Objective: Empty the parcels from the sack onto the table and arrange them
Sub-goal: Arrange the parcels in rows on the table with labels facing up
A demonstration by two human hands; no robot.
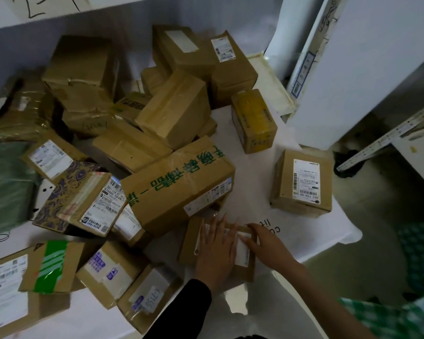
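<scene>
Landmark: large box with green lettering [179,189], lying tilted in the middle of the desk [255,172].
Small flat box [189,243]: just in front of the landmark at the near edge of the desk, lying flat, white label [242,253] facing up.
Left hand [216,250]: black sleeve; fingers [220,228] straight and spread, laid flat on top of the small flat box.
Right hand [264,243]: fingers [246,239] lightly bent and a little apart, tips resting on the label at the box's right end. Cannot tell whether the thumb hooks the far edge.
Pile of parcels [171,108]: heaped behind and to the left of the landmark, boxes leaning on one another.
Patterned purple box [59,192]: touching the landmark's left end.
Single labelled box [301,182]: right of the landmark, standing apart.
Yellow-taped box [253,118]: behind and right of the landmark, beside the pile.
Green sack [5,182]: far left of the landmark, blurred.
</scene>
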